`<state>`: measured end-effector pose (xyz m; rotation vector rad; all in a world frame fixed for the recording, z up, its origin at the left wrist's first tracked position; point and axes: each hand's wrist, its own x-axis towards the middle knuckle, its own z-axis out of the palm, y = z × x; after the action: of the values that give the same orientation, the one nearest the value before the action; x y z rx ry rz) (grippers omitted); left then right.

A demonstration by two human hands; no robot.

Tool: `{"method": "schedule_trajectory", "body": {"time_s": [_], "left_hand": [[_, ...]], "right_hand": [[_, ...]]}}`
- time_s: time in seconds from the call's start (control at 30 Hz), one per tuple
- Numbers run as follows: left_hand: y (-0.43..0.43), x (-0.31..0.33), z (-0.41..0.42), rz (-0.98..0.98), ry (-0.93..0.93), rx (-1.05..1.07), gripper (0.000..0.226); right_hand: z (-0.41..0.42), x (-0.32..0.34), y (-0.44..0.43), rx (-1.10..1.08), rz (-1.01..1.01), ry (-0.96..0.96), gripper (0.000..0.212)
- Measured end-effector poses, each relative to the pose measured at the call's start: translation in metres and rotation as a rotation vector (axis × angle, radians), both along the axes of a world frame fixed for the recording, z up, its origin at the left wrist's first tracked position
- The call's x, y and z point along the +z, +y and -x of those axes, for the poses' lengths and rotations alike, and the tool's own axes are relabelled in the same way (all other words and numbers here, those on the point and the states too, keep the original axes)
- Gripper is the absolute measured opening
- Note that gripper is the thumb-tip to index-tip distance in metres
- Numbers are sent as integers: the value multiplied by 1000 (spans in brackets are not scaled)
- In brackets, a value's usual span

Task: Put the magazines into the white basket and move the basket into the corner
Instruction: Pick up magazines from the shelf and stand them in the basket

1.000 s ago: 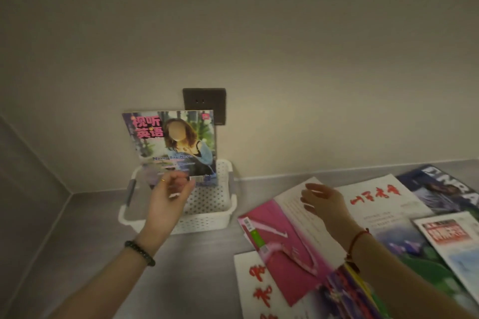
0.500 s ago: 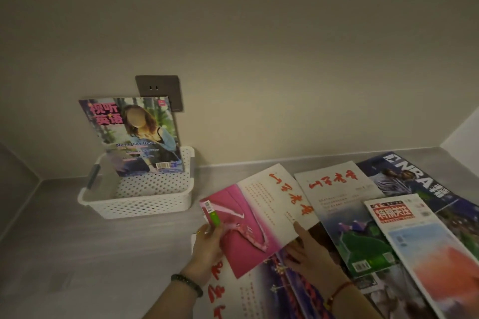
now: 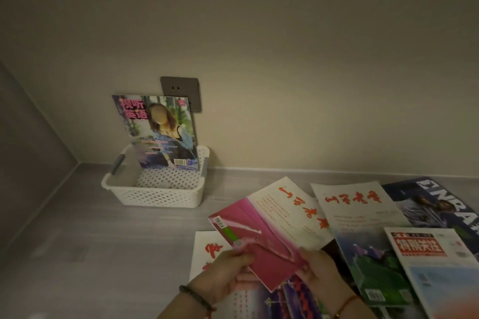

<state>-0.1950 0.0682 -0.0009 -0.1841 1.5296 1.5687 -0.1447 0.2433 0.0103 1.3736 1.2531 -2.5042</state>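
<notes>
Near: left hand (image 3: 223, 276) and right hand (image 3: 317, 273) both grip the pink magazine (image 3: 269, 235), tilted over spread magazines (image 3: 360, 217) on the bench (image 3: 103, 254). Farther left I see the white basket (image 3: 155, 195) beside the wall, short of the corner. One magazine (image 3: 160, 132) stands upright inside it.

Home room: wall socket (image 3: 180, 93), magazines (image 3: 357, 212) strewn about.

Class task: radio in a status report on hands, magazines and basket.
Left hand and right hand grip pink magazine. Photo-cover magazine stands in white basket; other magazines spread alongside. Nothing between hands and basket.
</notes>
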Motion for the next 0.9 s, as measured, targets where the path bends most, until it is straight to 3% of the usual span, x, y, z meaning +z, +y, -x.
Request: {"method": "schedule_trajectory", "body": {"time_s": [0.07, 0.13, 0.23, 0.3, 0.47, 0.57, 0.73, 0.9], "left_hand": [[-4, 9, -5, 77, 116, 6, 22], [-10, 16, 0, 225, 365, 189, 27], [-21, 33, 10, 405, 576, 366, 72], [-31, 48, 16, 434, 628, 390, 86], [-62, 90, 38, 214, 786, 302, 35], [-86, 117, 58, 129, 879, 342, 13], [-138, 143, 109, 105, 870, 454, 15], [-193, 160, 174, 149, 931, 433, 19]], "right_hand": [[-8, 7, 7, 42, -37, 15, 41], [-15, 15, 13, 75, -71, 43, 42], [-17, 32, 19, 110, -139, 125, 40], [-13, 50, 20, 132, -236, 194, 36], [10, 95, 8, 275, -784, 410, 36], [31, 119, -25, 382, -938, 492, 31], [93, 139, -82, 394, -1079, 536, 15], [163, 147, -131, 370, -1190, 510, 22]]}}
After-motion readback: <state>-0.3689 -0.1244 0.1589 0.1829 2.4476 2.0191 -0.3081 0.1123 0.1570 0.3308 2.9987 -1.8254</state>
